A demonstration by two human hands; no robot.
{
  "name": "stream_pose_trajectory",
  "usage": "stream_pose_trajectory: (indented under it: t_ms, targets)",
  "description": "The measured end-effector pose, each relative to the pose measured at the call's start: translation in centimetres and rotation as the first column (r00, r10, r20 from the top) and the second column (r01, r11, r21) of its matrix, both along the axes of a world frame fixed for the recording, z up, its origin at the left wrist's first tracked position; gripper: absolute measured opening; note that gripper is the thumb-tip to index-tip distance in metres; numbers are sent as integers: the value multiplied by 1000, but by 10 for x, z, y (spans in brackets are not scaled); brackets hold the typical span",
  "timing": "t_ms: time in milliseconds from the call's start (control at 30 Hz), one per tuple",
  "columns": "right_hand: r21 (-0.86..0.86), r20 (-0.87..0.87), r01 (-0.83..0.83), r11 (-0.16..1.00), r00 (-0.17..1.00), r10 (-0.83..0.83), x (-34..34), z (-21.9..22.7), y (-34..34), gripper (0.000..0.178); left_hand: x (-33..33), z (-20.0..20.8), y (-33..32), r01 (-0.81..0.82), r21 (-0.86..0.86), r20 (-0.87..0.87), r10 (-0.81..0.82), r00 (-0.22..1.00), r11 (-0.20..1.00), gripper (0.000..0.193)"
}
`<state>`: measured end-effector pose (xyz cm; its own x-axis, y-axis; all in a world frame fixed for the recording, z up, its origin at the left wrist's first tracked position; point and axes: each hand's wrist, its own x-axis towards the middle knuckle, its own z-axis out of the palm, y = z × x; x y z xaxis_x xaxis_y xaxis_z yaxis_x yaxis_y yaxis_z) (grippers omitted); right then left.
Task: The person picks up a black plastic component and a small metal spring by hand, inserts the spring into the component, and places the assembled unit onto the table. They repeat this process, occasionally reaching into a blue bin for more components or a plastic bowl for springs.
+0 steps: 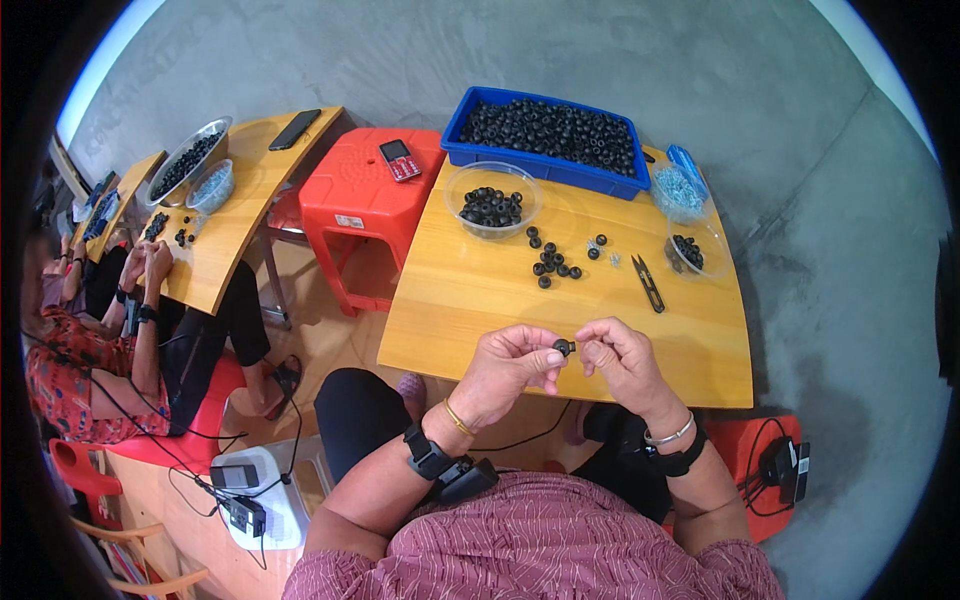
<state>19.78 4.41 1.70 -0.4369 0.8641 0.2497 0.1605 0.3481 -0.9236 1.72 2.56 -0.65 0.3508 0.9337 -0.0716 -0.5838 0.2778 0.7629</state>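
While we look down over a wooden table (480,300), our left hand (510,368) pinches a small black ring (563,347) between thumb and fingertips, just above the table's near edge. Our right hand (622,358) meets it there, fingers curled and pressed together at the ring's other side. Loose black rings (555,262) lie scattered mid-table, beside small black snips (648,284). A clear bowl (493,200) of rings sits behind them, and a blue tray (548,135) full of rings stands at the far edge. To our left, past a red stool (360,195), another person (100,350) works at a similar table.
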Motion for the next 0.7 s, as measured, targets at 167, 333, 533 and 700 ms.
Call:
stream_pose_trajectory:
  t_ms: [167,333,533,700]
  targets:
    - [-34,25,-14,999,1000,15,-5,4,-2,12,0,0,-1,23,-41,60,-21,998,999,9]
    - [4,59,-8,1000,998,8,-11,13,-4,8,0,0,-2,49,-69,77,-43,996,996,8]
    - [173,142,-4,985,990,-21,-11,13,-3,9,-1,-3,0,117,-87,143,-104,984,989,9]
    - [232,143,62,971,985,-97,-11,19,-9,14,1,-2,1,152,-79,77,-146,986,985,11]
